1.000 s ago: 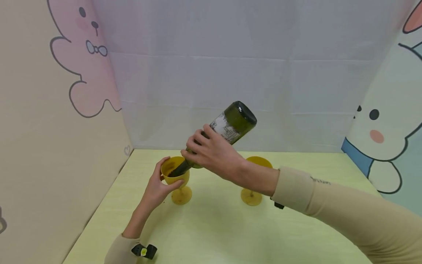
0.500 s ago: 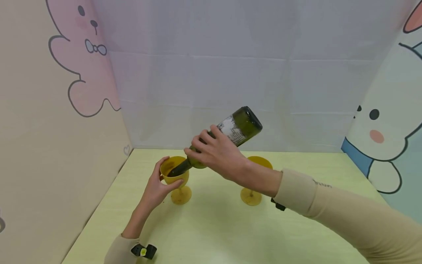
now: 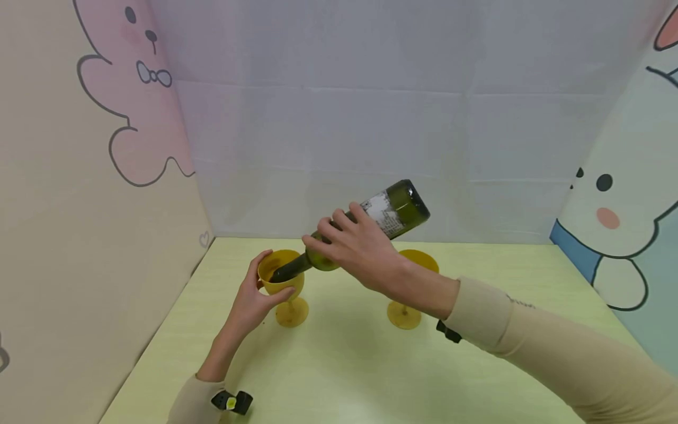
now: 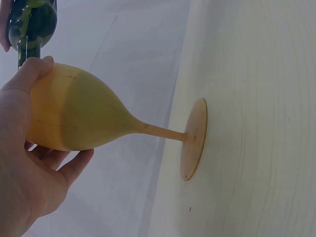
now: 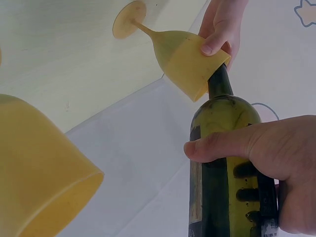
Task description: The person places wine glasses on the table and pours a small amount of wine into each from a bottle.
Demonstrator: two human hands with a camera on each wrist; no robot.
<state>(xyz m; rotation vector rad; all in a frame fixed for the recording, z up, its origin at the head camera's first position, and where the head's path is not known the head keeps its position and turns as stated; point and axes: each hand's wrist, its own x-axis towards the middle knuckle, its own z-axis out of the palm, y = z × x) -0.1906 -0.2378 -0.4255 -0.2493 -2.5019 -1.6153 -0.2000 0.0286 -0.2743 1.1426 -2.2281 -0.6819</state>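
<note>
A yellow wine goblet [image 3: 296, 286] stands upright on the table at centre-left. My left hand [image 3: 253, 301] grips its bowl, thumb on the near side and fingers round the far side. In the left wrist view the lower part of the goblet's bowl [image 4: 94, 111] looks darker; whether that is liquid or shade I cannot tell. My right hand [image 3: 365, 250] holds a green glass wine bottle [image 3: 405, 207] round its body. The bottle tilts neck-down to the left, base raised, with its mouth inside the goblet. Any flow from it is hidden.
A second yellow goblet [image 3: 404, 315] stands to the right on the pale table [image 3: 344, 359], partly behind my right forearm; its bowl [image 5: 39, 168] looms close in the right wrist view. A whitish curtain [image 3: 328, 135] closes off the back, with cartoon-printed walls at both sides.
The bottle's base has swung down and to the right, so the bottle lies flatter, and my right hand has moved slightly right with it. The left hand and goblet have stayed put.
</note>
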